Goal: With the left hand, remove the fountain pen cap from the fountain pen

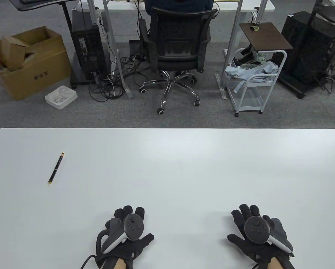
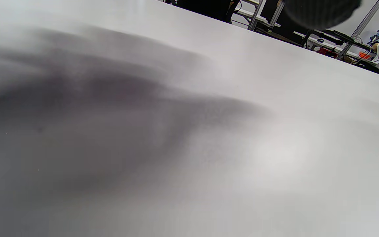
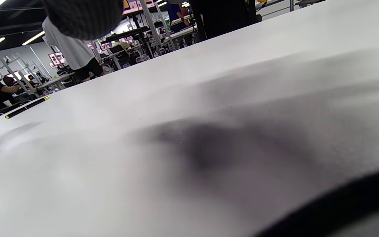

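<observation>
While our 2 hands, left (image 1: 124,234) and right (image 1: 259,234), rest flat and hold nothing, we judge the pen (image 1: 56,168) light, stiff, slippery: pinch its cap end.

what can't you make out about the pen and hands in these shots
- Pen cap seam: too small in the table view; far and low-angle in the right wrist view, so which end is the cap is unclear.
- Pen in the left wrist view: outside the frame.
- Left hand and right hand palms: hidden under the hands and trackers in the table view.
- Fingers in the wrist views: only a blurred fingertip at each top edge.
</observation>
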Tool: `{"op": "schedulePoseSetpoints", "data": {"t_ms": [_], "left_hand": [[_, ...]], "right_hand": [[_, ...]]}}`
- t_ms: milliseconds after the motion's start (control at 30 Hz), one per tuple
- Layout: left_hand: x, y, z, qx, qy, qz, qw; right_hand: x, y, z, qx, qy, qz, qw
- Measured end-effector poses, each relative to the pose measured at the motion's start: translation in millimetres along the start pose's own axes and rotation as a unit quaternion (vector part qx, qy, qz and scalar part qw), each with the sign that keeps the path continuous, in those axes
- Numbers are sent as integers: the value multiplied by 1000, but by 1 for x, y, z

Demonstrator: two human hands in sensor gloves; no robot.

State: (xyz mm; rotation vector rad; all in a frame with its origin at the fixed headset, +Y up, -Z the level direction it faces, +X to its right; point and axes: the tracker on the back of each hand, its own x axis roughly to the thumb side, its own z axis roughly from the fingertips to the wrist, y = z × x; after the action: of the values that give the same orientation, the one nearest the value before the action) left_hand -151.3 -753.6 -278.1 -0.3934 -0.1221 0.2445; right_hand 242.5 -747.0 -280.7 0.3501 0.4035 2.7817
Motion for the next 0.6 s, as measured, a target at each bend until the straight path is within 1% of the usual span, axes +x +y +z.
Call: {"op": "schedulePoseSetpoints", "data": {"t_ms": [100, 200, 233, 300, 333, 400, 467, 533, 567, 600], "left_hand": [[4, -1, 1, 11, -2, -9, 1000], [11, 5, 4, 58, 3, -24, 998], [15, 11, 8, 96, 10, -50, 994], [22, 23, 15, 151, 8, -96, 984], [24, 29, 17, 156, 17, -109, 982], [25, 40, 19, 148, 25, -113, 982], [20, 55, 19, 163, 32, -111, 980], [10, 72, 18, 196, 56, -164, 965], [-1, 84, 16, 205, 71, -193, 957], [-10, 94, 14, 206, 88, -198, 954]], "right_hand": [[0, 1, 1, 0, -2, -2, 1000], [0, 2, 1, 2, -1, -2, 1000], [0, 1, 1, 1, -1, -1, 1000], [0, -1, 2, -5, -1, -4, 1000], [1, -2, 2, -10, -3, -6, 1000], [1, -2, 2, -11, -3, -7, 1000], [1, 1, 0, -5, -1, -3, 1000], [1, 3, -1, 2, -1, 4, 1000], [1, 3, -1, 2, -3, 4, 1000], [1, 2, 0, 1, -6, 1, 1000]]}}
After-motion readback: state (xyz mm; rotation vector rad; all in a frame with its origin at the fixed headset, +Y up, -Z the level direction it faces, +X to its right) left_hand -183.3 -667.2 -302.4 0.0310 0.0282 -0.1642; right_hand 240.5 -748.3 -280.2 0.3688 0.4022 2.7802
